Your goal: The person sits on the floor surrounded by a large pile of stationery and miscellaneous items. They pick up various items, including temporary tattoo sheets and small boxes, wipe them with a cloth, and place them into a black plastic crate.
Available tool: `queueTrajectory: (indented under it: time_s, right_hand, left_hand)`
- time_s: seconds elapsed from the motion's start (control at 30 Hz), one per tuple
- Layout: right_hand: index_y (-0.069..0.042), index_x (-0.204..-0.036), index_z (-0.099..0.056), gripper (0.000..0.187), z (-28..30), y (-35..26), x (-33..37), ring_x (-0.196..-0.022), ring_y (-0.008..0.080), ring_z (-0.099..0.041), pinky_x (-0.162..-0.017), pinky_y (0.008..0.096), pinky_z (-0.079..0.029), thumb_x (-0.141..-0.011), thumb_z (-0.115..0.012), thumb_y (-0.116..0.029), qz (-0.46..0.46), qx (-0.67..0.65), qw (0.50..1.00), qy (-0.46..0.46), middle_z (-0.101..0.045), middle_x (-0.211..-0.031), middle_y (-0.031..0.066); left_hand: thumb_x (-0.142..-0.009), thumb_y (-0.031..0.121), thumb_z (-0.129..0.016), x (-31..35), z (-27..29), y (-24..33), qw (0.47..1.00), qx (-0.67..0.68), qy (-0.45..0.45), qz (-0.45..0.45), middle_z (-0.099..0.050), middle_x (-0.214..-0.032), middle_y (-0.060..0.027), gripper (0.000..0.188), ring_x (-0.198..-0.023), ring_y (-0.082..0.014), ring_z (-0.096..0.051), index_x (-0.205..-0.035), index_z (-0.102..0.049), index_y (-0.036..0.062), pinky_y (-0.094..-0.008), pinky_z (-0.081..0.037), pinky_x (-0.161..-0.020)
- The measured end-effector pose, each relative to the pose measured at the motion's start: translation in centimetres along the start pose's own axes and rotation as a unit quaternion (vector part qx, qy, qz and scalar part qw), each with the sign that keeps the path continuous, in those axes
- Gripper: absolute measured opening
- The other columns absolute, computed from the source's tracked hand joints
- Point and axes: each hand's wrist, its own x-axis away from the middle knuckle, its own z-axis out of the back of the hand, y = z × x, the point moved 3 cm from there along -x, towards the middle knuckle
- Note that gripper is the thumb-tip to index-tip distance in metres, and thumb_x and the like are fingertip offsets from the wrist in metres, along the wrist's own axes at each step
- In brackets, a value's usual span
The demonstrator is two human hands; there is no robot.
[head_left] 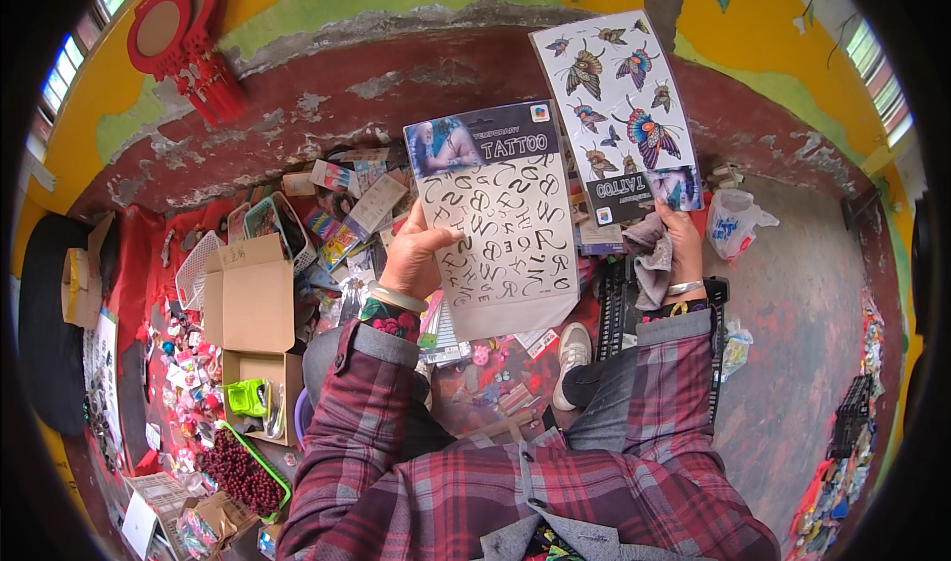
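A temporary tattoo sheet with black curly letters (pixel 510 234) is upright in front of me, its dark header at the top. My left hand (pixel 416 254) pinches its left edge, thumb over the front. Farther right and higher, a butterfly tattoo sheet (pixel 619 96) is held upside down, with its dark header at the bottom. My right hand (pixel 682 239) grips that header end, and a crumpled grey cloth (pixel 649 259) hangs at the same hand. The two sheets nearly touch, the butterfly one slightly behind. Most of my right fingers are hidden behind the sheet.
An open cardboard box (pixel 253 304) stands at my left, near a white plastic basket (pixel 200 269) and a green-rimmed tray of dark red beads (pixel 243 472). Packaged goods (pixel 362 209) are heaped ahead by the wall. A white plastic bag (pixel 735 222) lies on the floor at right.
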Motion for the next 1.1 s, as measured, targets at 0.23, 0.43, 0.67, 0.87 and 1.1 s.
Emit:
queueTrajectory:
  time_s: [0.23,0.43,0.67,0.87,1.1]
  right_hand:
    - [-0.003,-0.074,-0.058,0.027,-1.5,-0.3,0.6,-0.051,0.0170,-0.061,-0.049,0.0280,-0.051,-0.091,-0.053,-0.024,-0.001,-0.021,1.000,0.009,-0.061,-0.064,0.0069]
    - [-0.003,-0.076,-0.057,0.028,-2.1,-0.5,0.9,-0.050,0.0167,-0.060,-0.047,0.0280,-0.050,-0.091,-0.051,-0.025,0.001,-0.022,0.999,0.026,-0.061,-0.063,0.0072]
    - [-0.003,-0.080,-0.056,0.024,-2.1,-0.4,1.0,-0.050,0.0163,-0.060,-0.046,0.0277,-0.051,-0.091,-0.051,-0.025,-0.006,-0.021,1.000,0.020,-0.061,-0.064,0.0067]
    - [-0.002,-0.083,-0.061,0.023,-1.9,-0.5,1.0,-0.056,0.0134,-0.062,-0.052,0.0257,-0.052,-0.090,-0.055,-0.022,-0.016,-0.025,1.000,-0.008,-0.062,-0.069,0.0048]
    - [-0.003,-0.079,-0.056,0.025,-2.1,-0.4,1.0,-0.050,0.0171,-0.061,-0.044,0.0282,-0.050,-0.091,-0.051,-0.025,-0.005,-0.005,1.000,0.021,-0.061,-0.062,0.0075]
  left_hand:
    - [-0.073,-0.009,-0.050,0.1,-0.3,0.0,1.000,0.015,-0.005,0.017,-0.055,-0.113,-0.0086,0.055,-0.099,-0.0202,-0.055,-0.126,-0.041,0.0054,-0.0343,-0.044,-0.088]
    - [-0.073,-0.009,-0.050,0.1,-0.4,0.0,1.000,0.016,0.001,0.025,-0.056,-0.111,-0.0088,0.054,-0.097,-0.0206,-0.056,-0.125,-0.042,0.0049,-0.0346,-0.045,-0.086]
    - [-0.073,-0.009,-0.050,0.0,-0.2,-0.3,0.999,0.021,-0.004,0.031,-0.056,-0.111,-0.0092,0.054,-0.098,-0.0212,-0.056,-0.125,-0.042,0.0049,-0.0348,-0.045,-0.086]
    - [-0.073,-0.009,-0.050,0.1,-0.5,-0.2,0.999,0.023,-0.011,0.034,-0.055,-0.113,-0.0095,0.055,-0.099,-0.0216,-0.055,-0.125,-0.041,0.0044,-0.0352,-0.045,-0.087]
    - [-0.070,-0.006,-0.051,0.1,-0.5,-0.2,1.000,-0.005,0.000,0.026,-0.056,-0.114,-0.0108,0.055,-0.102,-0.0224,-0.055,-0.124,-0.042,0.0025,-0.0353,-0.044,-0.089]
